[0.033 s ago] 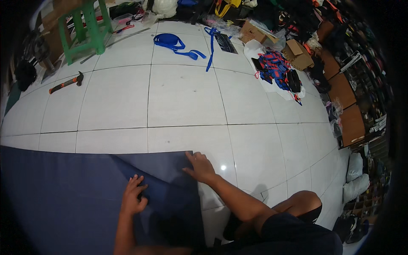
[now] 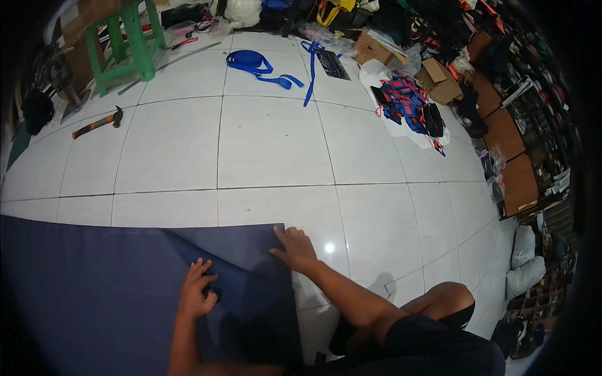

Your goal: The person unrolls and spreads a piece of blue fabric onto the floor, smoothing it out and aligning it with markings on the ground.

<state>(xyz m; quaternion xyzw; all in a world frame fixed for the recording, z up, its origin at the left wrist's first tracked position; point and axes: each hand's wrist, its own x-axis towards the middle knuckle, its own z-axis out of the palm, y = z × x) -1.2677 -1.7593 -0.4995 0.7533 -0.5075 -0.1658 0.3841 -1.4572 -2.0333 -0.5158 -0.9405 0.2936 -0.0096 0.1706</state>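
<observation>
A large dark navy sheet of cloth-like material (image 2: 94, 282) spreads over the floor at the lower left. A diagonal crease runs across it from its far edge toward my hands. My left hand (image 2: 199, 291) rests on the sheet beside this crease, fingers apart, with a dark patch by the thumb that I cannot make out. At the sheet's far right corner, my right hand (image 2: 296, 250) lies partly on its edge, with forefinger and thumb spread apart on the material.
On the white tiled floor (image 2: 269, 144) lie a hammer (image 2: 97, 125), a blue strap roll (image 2: 249, 61) and a pile of red-and-blue pieces (image 2: 407, 103). A green stool (image 2: 125, 47) stands far left. Cardboard boxes (image 2: 440, 80) and cluttered shelves (image 2: 542, 125) line the right. My bent knee (image 2: 448, 297) is at lower right.
</observation>
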